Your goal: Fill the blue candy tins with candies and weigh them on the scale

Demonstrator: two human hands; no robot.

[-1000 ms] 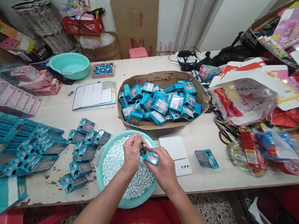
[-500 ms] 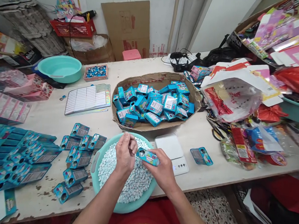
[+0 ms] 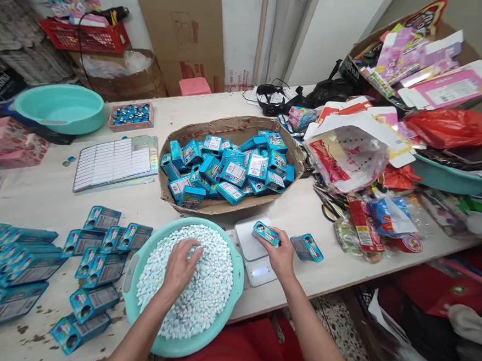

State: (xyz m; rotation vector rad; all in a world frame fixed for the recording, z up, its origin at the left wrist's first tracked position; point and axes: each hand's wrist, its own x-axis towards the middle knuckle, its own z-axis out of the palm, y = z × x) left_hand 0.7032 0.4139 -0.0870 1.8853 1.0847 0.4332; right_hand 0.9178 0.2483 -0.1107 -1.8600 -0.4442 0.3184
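My left hand (image 3: 179, 270) rests fingers-down in the white candies (image 3: 204, 288) that fill a teal basin (image 3: 233, 295) at the table's near edge; its fingers are curled into the pile. My right hand (image 3: 280, 255) grips a small blue box (image 3: 266, 233) and holds it on the white scale (image 3: 249, 246), whose display glows. A second small blue box (image 3: 306, 246) lies just right of that hand.
A cardboard tray (image 3: 228, 126) heaped with blue boxes sits behind the basin. More blue boxes (image 3: 95, 258) lie at left. A sticker sheet (image 3: 114, 162), an empty teal basin (image 3: 58, 107) and piled packaging (image 3: 370, 156) at right crowd the table.
My hands parted: the left went down into the candies, the right carried the blue box right onto the scale. The camera view swung to the right.
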